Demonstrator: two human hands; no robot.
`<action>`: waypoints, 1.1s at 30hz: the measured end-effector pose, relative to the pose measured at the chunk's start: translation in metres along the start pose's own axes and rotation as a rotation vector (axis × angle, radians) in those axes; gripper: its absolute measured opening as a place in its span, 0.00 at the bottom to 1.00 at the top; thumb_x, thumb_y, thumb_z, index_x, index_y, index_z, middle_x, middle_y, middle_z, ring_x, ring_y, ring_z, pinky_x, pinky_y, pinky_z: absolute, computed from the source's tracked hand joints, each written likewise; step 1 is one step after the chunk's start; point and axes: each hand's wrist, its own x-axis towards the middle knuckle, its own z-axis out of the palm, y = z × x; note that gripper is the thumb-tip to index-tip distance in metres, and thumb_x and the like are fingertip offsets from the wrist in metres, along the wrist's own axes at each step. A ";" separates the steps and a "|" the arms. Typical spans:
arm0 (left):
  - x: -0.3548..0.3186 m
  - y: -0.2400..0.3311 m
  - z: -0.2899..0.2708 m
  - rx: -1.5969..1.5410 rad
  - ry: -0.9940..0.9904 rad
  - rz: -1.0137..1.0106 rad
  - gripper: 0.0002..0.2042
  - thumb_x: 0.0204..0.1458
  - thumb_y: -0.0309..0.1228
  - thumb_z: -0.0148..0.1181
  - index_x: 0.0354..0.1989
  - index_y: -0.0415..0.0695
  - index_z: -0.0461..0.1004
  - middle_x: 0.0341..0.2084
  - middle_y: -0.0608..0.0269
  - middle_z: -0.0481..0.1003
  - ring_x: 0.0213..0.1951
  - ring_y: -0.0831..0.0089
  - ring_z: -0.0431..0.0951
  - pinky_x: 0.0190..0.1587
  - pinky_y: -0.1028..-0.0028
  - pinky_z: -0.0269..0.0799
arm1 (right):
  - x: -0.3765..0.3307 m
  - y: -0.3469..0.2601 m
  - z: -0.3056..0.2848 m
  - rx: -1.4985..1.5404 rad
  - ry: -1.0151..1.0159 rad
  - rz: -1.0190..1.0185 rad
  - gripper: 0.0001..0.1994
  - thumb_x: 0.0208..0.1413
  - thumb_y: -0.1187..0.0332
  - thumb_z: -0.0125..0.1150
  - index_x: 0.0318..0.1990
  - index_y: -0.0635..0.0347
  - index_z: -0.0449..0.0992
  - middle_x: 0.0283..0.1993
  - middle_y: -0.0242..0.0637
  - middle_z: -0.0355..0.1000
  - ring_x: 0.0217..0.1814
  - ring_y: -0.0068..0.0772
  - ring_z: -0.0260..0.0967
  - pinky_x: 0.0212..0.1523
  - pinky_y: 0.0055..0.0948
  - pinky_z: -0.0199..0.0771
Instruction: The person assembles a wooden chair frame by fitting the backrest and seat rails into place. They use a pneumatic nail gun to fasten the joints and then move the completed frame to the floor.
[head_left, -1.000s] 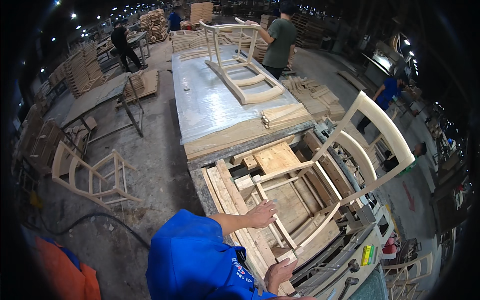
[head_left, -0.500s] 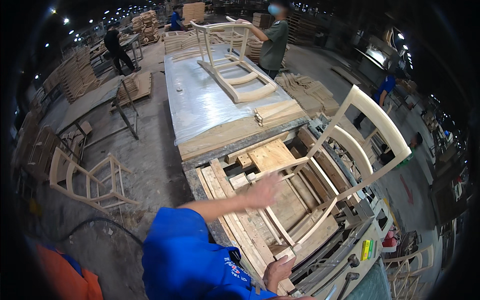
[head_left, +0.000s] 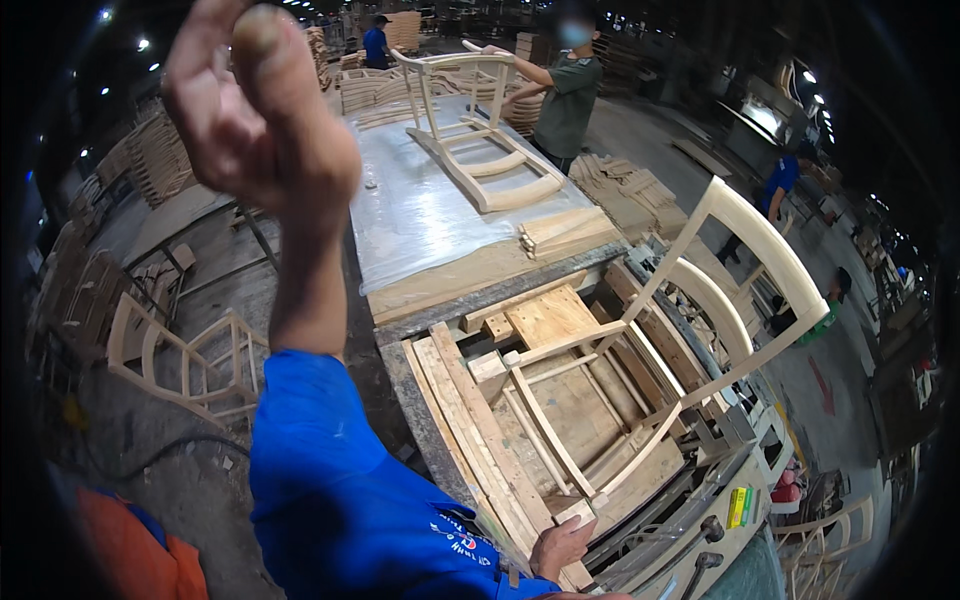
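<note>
A pale wooden chair frame point(head_left: 560, 440) lies tilted in a bench-like wooden fixture point(head_left: 440, 400), its curved backrest point(head_left: 775, 250) rising to the right. My left hand point(head_left: 260, 120) is raised close in front of me at the upper left, away from the chair. Its thumb stands out, the fingers are loosely bent and nothing shows in them. Low down, my right hand point(head_left: 562, 548) grips a small wooden block point(head_left: 574, 513) at the near front corner of the chair frame. A similar block point(head_left: 488, 368) sits at the far front corner.
Beyond the fixture, a plastic-covered table point(head_left: 400, 230) carries another chair frame point(head_left: 490, 165), which a masked person point(head_left: 570, 95) holds. A third chair frame point(head_left: 185, 360) stands on the floor at left. Hammers point(head_left: 708, 560) and a yellow-green box point(head_left: 739, 507) lie at right.
My left hand has swung up and left, from over the chair frame's front corner to high before me. My right hand stays at the block. The view has shifted slightly.
</note>
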 end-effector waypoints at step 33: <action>-0.007 0.260 0.155 -1.593 0.232 -0.520 0.18 0.54 0.48 0.78 0.38 0.46 0.85 0.32 0.64 0.85 0.34 0.70 0.85 0.37 0.70 0.78 | -0.010 -0.031 -0.004 0.061 -0.109 -0.075 0.29 0.73 0.53 0.50 0.70 0.69 0.66 0.65 0.63 0.72 0.65 0.64 0.71 0.64 0.51 0.69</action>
